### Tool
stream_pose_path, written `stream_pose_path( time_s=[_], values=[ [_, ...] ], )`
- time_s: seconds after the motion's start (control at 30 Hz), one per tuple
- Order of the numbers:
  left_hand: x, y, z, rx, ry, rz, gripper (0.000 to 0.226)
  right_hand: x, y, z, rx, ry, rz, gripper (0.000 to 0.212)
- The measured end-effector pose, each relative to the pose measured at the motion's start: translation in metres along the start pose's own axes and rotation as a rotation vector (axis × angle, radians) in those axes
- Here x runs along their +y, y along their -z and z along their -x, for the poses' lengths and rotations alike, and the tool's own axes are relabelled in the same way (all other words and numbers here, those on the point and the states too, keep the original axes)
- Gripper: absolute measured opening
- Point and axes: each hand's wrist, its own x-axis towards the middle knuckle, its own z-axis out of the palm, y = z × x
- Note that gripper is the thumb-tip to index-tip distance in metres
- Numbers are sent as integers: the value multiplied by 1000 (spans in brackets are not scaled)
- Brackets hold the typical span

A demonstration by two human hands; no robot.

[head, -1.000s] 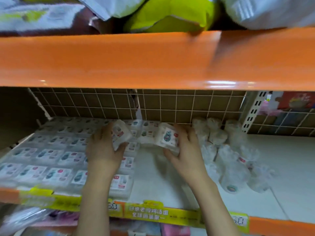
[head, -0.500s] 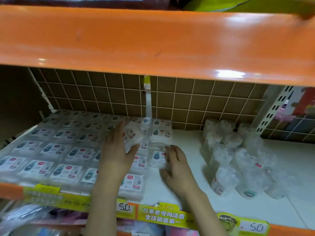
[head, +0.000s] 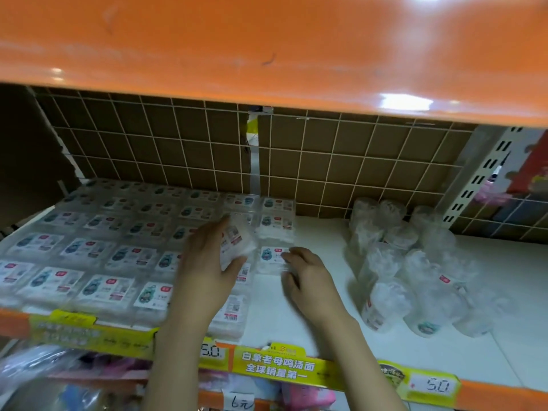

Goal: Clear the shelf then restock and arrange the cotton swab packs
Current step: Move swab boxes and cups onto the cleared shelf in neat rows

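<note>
The white shelf (head: 341, 330) fills the lower half of the frame under an orange upper shelf (head: 267, 48), with a wire grid back panel (head: 341, 161) behind. Across its left and centre lie the flat cotton swab packs (head: 98, 256), laid label-up in close rows that end at a short, unfinished column near the middle; the round swab tubs (head: 409, 280) huddle loosely at centre right, some lying on their sides. The left hand (head: 204, 271) grips one raised pack (head: 237, 241) between thumb and fingers, above the rows. The right hand (head: 308, 277) has its fingertips curled on the near edge of a flat pack (head: 272, 258) at the end of that column, seemingly nudging it into line. The likely slip is here: a push too hard could skew the neighbouring packs, which sit touching and look slick in their clear wrap. Setting the held pack down crooked would break the row, and a careless right elbow could roll the nearby tubs toward the yellow price strip (head: 278, 366) at the shelf's front edge.
</note>
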Motion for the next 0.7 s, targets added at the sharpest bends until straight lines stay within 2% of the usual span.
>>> stream_pose_path(
  time_s=[0.1, 0.27, 0.37, 0.5, 0.6, 0.7],
  values=[
    [5, -2, -2, -6, -31, -12, 62, 6, 8, 10, 30, -32, -14, 47],
    [28, -19, -8, -30, -112, 19, 60, 34, 12, 34, 45, -196, 52, 42],
    [46, -39, -10, -119, -179, 14, 62, 39, 4, 39, 55, -242, 73, 52],
    [60, -55, -13, -281, -256, -60, 62, 39, 4, 38, 68, -230, 114, 55],
    [55, -58, -17, -399, -209, -202, 60, 39, 6, 38, 40, -228, 117, 64],
    [48, -58, -17, -422, -146, -254, 59, 38, 8, 39, 28, -239, 105, 56]
  ],
)
